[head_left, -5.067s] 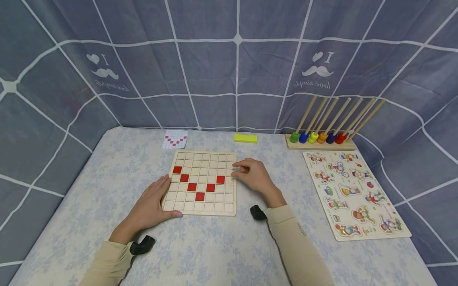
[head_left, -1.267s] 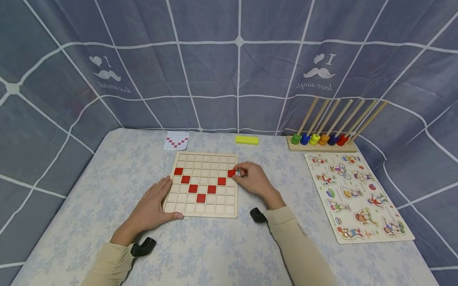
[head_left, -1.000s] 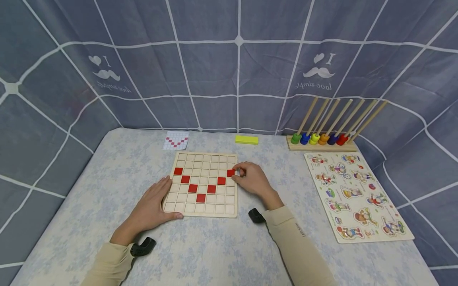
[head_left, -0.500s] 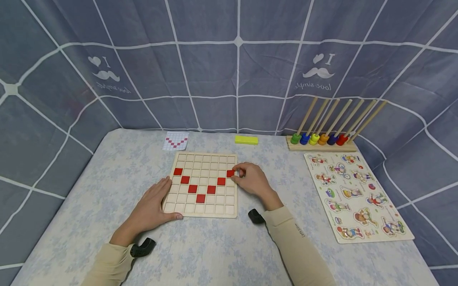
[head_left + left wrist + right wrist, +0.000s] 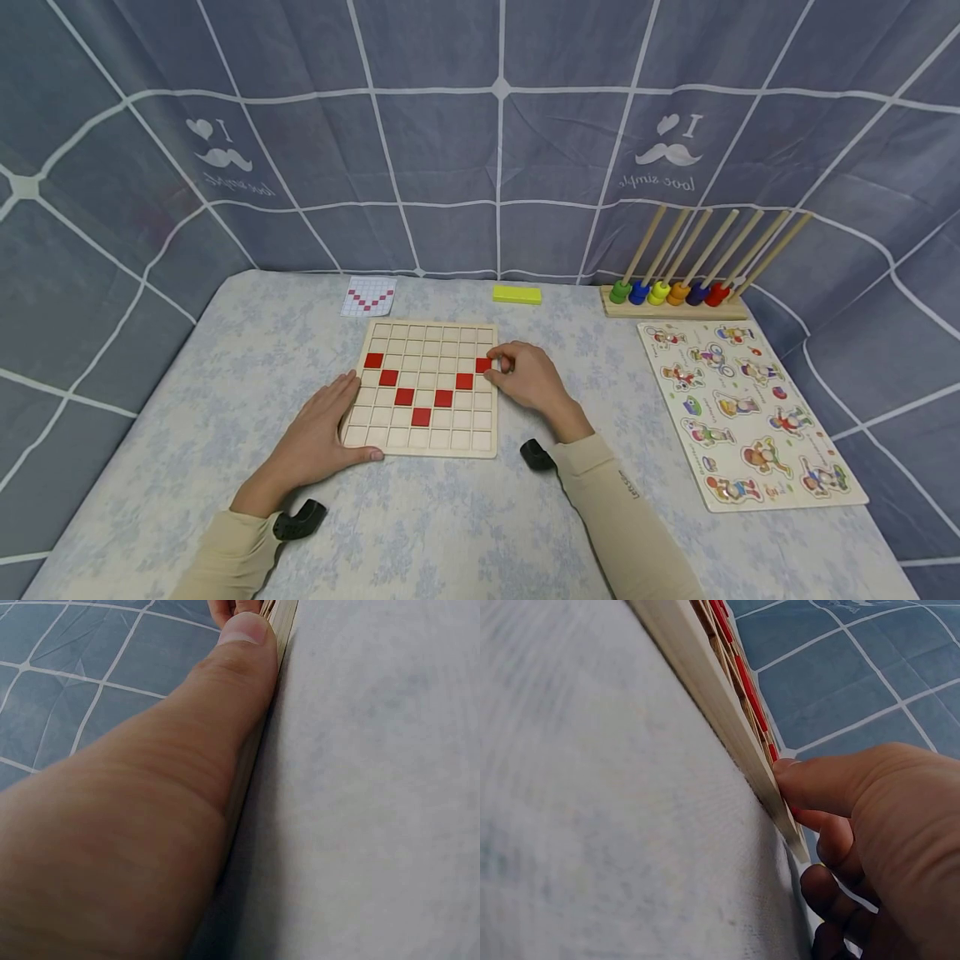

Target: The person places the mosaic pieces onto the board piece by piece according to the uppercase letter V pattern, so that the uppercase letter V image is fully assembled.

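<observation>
A wooden grid board (image 5: pixel 432 447) lies flat, with several red square tiles (image 5: pixel 421 417) in its cells forming a V. At the board's right edge sits another red tile (image 5: pixel 483 365), partly covered by my right hand (image 5: pixel 529 375), whose thumb and index finger pinch it. In the right wrist view the thumb (image 5: pixel 817 780) presses at the board's rim beside red. My left hand (image 5: pixel 318 429) steadies the board's near-left corner: straight fingers lie along its left side and the thumb (image 5: pixel 244 656) along the front edge.
Behind the board lie a paper card (image 5: pixel 368 296) with a printed red V and a yellow block (image 5: pixel 517 295). To the right are a peg stand (image 5: pixel 675 308) with coloured beads and a picture puzzle board (image 5: pixel 750 417). A grey curtain (image 5: pixel 435 142) hangs behind the table.
Compared with about five seconds ago, a red tile now shows in the board's right column under my right fingertips. Over the last second both hands stay nearly still.
</observation>
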`<state>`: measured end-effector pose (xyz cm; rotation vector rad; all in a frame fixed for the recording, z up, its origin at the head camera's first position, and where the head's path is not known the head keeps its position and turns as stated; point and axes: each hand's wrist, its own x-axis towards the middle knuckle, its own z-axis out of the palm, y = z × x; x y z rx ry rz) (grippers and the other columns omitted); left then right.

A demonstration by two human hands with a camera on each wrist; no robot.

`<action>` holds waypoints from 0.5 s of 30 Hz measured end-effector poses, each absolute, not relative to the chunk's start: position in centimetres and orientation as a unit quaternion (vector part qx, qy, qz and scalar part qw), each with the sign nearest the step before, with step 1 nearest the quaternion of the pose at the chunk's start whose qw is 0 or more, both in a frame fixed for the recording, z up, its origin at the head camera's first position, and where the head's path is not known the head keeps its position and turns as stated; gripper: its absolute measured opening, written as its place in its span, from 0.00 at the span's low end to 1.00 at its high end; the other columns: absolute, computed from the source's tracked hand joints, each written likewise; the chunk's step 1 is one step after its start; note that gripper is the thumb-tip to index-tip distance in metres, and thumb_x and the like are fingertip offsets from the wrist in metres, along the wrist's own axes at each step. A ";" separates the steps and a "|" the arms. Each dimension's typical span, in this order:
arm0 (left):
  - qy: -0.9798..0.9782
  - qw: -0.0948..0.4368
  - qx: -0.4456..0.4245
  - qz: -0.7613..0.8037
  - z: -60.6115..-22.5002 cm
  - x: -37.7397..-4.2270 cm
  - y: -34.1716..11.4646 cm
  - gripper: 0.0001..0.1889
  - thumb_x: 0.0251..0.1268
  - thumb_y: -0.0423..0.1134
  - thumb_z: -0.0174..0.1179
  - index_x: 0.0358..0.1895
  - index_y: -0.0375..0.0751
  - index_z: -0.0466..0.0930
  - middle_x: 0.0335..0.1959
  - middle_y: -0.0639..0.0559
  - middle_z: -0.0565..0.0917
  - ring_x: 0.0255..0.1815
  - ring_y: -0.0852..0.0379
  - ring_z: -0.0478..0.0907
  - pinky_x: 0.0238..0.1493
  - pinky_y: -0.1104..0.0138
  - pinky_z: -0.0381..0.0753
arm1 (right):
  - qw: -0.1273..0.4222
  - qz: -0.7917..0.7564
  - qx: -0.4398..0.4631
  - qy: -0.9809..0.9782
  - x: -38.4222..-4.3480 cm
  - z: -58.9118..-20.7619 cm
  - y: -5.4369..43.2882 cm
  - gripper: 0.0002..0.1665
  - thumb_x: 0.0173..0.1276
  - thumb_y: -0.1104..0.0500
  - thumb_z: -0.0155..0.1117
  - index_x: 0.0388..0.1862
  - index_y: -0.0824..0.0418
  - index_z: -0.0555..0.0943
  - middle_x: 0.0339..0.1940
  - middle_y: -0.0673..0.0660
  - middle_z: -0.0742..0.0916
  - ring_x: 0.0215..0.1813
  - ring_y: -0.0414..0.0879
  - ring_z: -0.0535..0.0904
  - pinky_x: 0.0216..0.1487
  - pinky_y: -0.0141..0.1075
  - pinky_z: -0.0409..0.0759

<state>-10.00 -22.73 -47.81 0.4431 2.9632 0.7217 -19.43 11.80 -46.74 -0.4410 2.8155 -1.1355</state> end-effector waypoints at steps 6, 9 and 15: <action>0.961 0.031 0.143 0.237 -47.9 -10.0 -22.8 0.66 0.48 0.69 0.73 0.81 0.32 0.50 0.83 0.35 0.54 0.83 0.34 0.51 0.80 0.39 0.53 | 0.039 -0.371 -0.141 0.917 -19.4 -46.7 11.8 0.16 0.69 0.53 0.71 0.53 0.57 0.87 0.29 0.48 0.80 0.30 0.42 0.72 0.40 0.36 0.73; 0.961 0.032 0.141 0.236 -47.9 -10.0 -22.8 0.66 0.47 0.69 0.73 0.82 0.32 0.50 0.83 0.35 0.54 0.83 0.34 0.51 0.80 0.39 0.52 | 0.039 -0.369 -0.142 0.918 -19.4 -46.7 11.8 0.17 0.69 0.53 0.71 0.54 0.57 0.87 0.29 0.48 0.80 0.30 0.42 0.72 0.40 0.36 0.73; 0.962 0.032 0.140 0.231 -47.8 -10.0 -22.7 0.66 0.47 0.69 0.74 0.81 0.31 0.50 0.82 0.33 0.55 0.83 0.33 0.51 0.80 0.39 0.53 | 0.042 -0.366 -0.154 0.917 -19.3 -46.7 11.9 0.17 0.70 0.52 0.71 0.54 0.57 0.86 0.29 0.48 0.80 0.31 0.42 0.72 0.40 0.36 0.73</action>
